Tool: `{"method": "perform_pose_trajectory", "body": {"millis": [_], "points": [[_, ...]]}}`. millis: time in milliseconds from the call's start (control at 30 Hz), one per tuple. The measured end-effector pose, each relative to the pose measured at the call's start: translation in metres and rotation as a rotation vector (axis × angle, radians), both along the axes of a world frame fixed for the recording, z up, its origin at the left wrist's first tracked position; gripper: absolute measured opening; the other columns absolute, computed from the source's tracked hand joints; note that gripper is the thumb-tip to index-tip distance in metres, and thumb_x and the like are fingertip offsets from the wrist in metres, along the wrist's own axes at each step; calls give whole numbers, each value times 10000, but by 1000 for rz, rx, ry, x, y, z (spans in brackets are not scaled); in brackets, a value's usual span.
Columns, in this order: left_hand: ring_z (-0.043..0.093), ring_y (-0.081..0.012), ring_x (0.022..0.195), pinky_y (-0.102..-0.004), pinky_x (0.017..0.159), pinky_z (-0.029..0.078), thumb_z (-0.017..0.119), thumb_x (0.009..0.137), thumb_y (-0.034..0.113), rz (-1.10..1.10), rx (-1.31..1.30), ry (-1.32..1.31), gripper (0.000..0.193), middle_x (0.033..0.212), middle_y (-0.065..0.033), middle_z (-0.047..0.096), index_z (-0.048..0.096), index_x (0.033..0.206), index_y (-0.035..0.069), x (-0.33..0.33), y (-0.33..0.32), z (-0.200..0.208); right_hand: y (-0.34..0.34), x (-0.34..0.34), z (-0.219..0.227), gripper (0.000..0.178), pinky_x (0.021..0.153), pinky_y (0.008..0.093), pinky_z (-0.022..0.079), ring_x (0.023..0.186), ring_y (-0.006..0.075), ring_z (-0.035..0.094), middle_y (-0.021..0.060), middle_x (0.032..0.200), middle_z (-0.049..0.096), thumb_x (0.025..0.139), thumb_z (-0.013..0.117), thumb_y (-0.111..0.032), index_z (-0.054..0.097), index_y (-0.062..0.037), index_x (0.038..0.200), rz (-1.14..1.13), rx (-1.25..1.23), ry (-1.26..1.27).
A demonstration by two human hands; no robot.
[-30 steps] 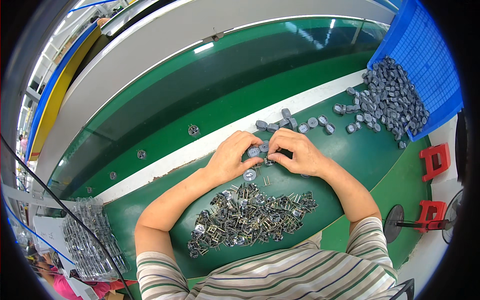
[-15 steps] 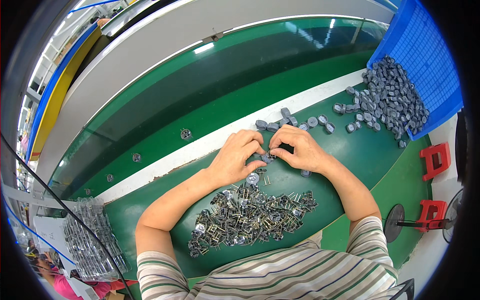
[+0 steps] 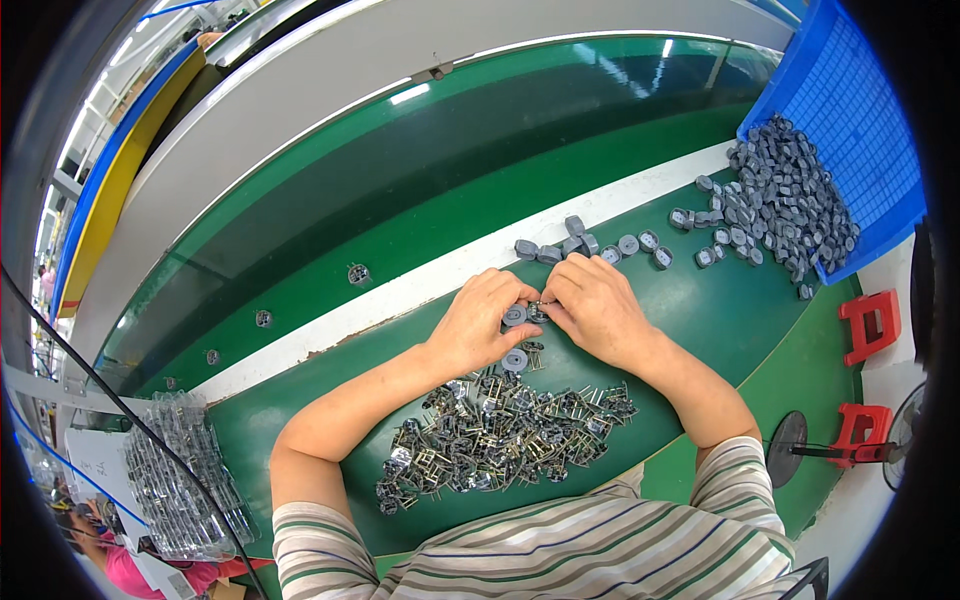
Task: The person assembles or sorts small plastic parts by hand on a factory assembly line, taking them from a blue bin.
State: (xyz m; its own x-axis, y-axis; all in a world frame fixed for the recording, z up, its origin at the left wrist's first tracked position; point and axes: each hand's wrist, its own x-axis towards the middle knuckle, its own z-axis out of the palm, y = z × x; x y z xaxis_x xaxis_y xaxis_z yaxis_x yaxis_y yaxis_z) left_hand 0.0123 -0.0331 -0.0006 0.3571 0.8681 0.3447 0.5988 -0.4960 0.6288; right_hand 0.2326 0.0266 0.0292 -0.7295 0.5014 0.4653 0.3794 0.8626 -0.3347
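Note:
My left hand (image 3: 474,318) and my right hand (image 3: 603,312) meet above the green work table, fingertips almost touching. Closed fingers of the left hold a grey round cap (image 3: 514,315) on their inner side. Between the two hands is a small metal-pinned part (image 3: 538,312), pinched by my right thumb and fingers; its far side is hidden. Just below the left hand, another round grey piece (image 3: 514,360) lies on the table beside a few loose pinned parts. Closer to my body spreads a heap of pinned parts (image 3: 500,435).
Several grey caps (image 3: 628,245) lie beyond my hands, by a white rail (image 3: 440,278). A blue crate (image 3: 850,120) at right spills many more. Beyond the rail, a green conveyor (image 3: 310,265) carries spaced small parts. Clear plastic trays (image 3: 185,480) are stacked at left; a fan (image 3: 905,440) stands right.
My right hand has turned and come down over the fingertips, covering a cap seen near its wrist. A grey cap now shows in my left fingers. Conveyor parts have shifted left.

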Motion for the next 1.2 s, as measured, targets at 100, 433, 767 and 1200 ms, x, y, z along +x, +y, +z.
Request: {"method": "perform_pose_trajectory", "body": {"millis": [100, 433, 767, 1200], "points": [[604, -329, 976, -454, 880, 491, 909, 794, 227, 19, 11, -16, 411, 974, -97, 633, 690, 1096, 56, 2, -1, -2, -1, -2, -7, 179, 746, 433, 517, 838, 304, 612, 82, 854, 616, 800, 833, -63, 671, -38, 872, 3, -19, 13], [621, -302, 954, -428, 836, 521, 945, 759, 210, 18, 3, -35, 369, 986, -83, 667, 755, 1032, 48, 1, 1, -5, 7, 1, -12, 109, 773, 452, 541, 888, 323, 647, 118, 880, 631, 846, 781, -51, 696, 3, 885, 131, -258, 99], [605, -309, 938, -440, 866, 497, 920, 788, 219, -52, -9, -37, 341, 977, -92, 643, 731, 1007, 40, -3, 7, -4, 7, 1, -7, 92, 668, 392, 538, 784, 282, 683, 114, 845, 698, 841, 811, 1, 723, 8, 870, 19, -639, 124], [615, -304, 959, -441, 871, 494, 933, 758, 231, -45, -63, -38, 356, 973, -78, 647, 719, 977, 52, -3, 7, -6, 14, 0, -7, 76, 640, 364, 530, 739, 243, 691, 106, 828, 709, 859, 795, 22, 720, 13, 871, 104, -508, 116]]}}
